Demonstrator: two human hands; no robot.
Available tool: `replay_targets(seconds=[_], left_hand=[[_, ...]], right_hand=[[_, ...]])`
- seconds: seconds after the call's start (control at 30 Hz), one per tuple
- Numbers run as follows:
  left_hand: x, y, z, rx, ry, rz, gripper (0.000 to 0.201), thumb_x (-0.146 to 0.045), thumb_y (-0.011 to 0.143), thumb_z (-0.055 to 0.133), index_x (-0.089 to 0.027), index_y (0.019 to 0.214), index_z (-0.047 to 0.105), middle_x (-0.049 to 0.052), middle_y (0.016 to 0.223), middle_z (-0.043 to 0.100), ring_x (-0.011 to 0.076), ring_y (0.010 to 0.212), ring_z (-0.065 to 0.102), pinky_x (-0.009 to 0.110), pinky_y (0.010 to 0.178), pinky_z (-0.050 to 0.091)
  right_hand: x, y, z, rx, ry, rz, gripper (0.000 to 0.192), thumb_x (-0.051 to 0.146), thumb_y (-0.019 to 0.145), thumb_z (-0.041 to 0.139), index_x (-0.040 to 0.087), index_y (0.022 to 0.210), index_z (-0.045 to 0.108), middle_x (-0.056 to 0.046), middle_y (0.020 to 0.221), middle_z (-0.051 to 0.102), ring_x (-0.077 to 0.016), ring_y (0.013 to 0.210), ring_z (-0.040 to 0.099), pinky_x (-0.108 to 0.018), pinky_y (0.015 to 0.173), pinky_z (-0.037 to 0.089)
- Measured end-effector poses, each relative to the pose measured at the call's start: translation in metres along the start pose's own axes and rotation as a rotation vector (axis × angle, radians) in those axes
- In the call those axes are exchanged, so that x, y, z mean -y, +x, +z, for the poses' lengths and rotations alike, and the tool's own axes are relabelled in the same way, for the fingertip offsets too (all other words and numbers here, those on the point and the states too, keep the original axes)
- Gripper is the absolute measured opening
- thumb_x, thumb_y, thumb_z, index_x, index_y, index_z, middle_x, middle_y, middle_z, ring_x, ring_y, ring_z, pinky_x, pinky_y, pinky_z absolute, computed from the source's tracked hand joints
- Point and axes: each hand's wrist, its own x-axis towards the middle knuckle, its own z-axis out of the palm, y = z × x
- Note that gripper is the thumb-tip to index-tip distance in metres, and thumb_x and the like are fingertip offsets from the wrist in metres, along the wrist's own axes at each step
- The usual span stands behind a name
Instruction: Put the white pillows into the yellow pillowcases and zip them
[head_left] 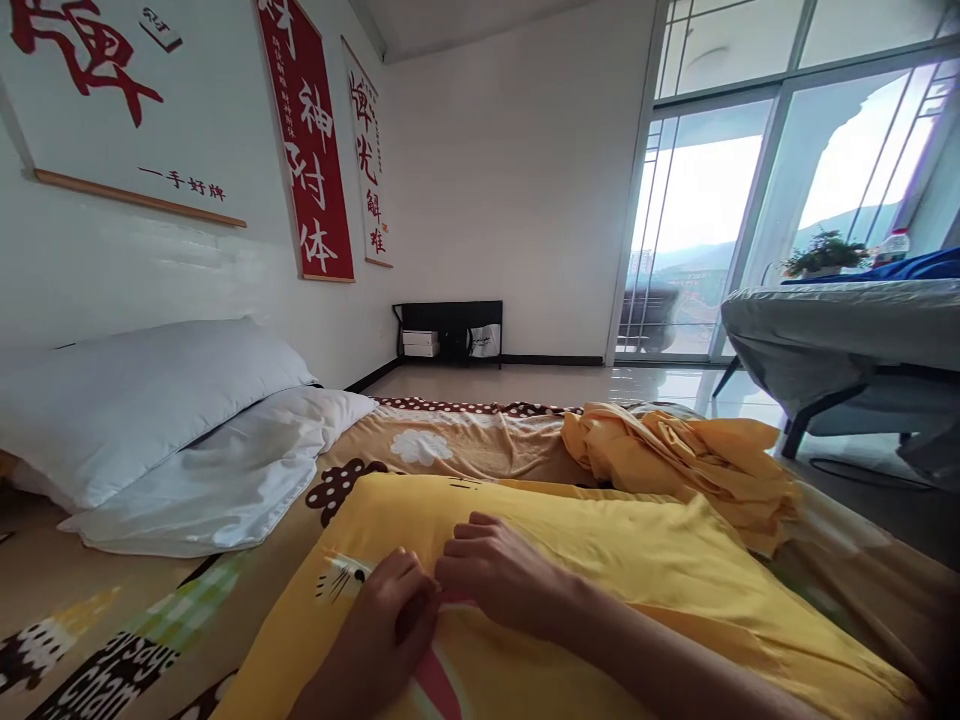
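Observation:
A yellow pillow (pixel 600 540) with a cartoon print, whiskers and a pink shape among it, lies in front of me on the bed. My left hand (pixel 386 620) rests low on its left part, fingers curled in and closed on the cover. Right beside it, my right hand (pixel 495 575) is also closed, its bent fingers gripping the fabric close to the left hand's fingertips. What exactly is pinched between the fingers is hidden by the hands. Behind the pillow's far right side lies a crumpled orange-yellow cloth (pixel 675 450).
Two white pillows (pixel 157 400) are stacked at the left on the patterned bed sheet (pixel 465 445). A covered table (pixel 840 320) with a potted plant (pixel 825 253) stands at the right, by glass sliding doors (pixel 697 220). A low black stand (pixel 450 315) is against the far wall.

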Motion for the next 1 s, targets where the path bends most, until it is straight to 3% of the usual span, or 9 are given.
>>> replay_targets(seconds=[0.3,0.6,0.73,0.87,1.0], left_hand=[[0.003,-0.004,-0.002,-0.034,-0.045,0.045,0.022,-0.024,0.092,0.043,-0.018,0.072,0.051,0.004,0.080,0.054,0.0155,0.078,0.051,0.027,0.070,0.042],[0.004,-0.007,-0.007,0.005,-0.083,0.073,0.020,-0.025,0.095,0.040,-0.019,0.077,0.047,0.003,0.081,0.050,0.0143,0.078,0.048,0.026,0.070,0.040],[0.008,-0.009,-0.008,-0.023,-0.148,0.120,0.023,-0.028,0.097,0.036,-0.019,0.078,0.047,0.003,0.081,0.050,0.0137,0.074,0.048,0.025,0.068,0.041],[0.014,-0.010,-0.008,-0.058,-0.162,0.148,0.023,-0.028,0.096,0.037,-0.019,0.079,0.050,0.004,0.082,0.052,0.0146,0.077,0.051,0.026,0.072,0.043],[0.013,-0.006,-0.010,-0.057,-0.141,0.160,0.025,-0.029,0.096,0.037,-0.019,0.079,0.052,0.005,0.085,0.054,0.0157,0.080,0.052,0.026,0.073,0.044]], right_hand=[[0.002,0.010,0.005,-0.009,-0.025,-0.031,0.022,0.032,0.096,0.047,0.020,0.079,0.053,0.003,0.077,0.062,-0.0118,0.075,0.048,-0.028,0.066,0.026],[0.005,-0.028,-0.015,0.040,-0.122,0.004,0.019,0.024,0.095,0.046,0.020,0.078,0.054,0.001,0.078,0.062,-0.0136,0.073,0.046,-0.030,0.067,0.025],[0.001,-0.058,-0.025,0.031,-0.028,0.112,0.022,0.022,0.096,0.042,0.020,0.080,0.056,0.001,0.076,0.062,-0.0125,0.071,0.049,-0.029,0.068,0.027],[0.001,-0.092,-0.042,0.011,0.136,0.334,0.032,0.026,0.098,0.037,0.020,0.074,0.057,0.000,0.073,0.062,-0.0108,0.065,0.050,-0.025,0.066,0.032],[0.001,-0.120,-0.053,-0.071,0.299,0.523,0.031,0.027,0.096,0.039,0.020,0.076,0.061,-0.001,0.076,0.064,-0.0111,0.066,0.052,-0.021,0.062,0.036]])
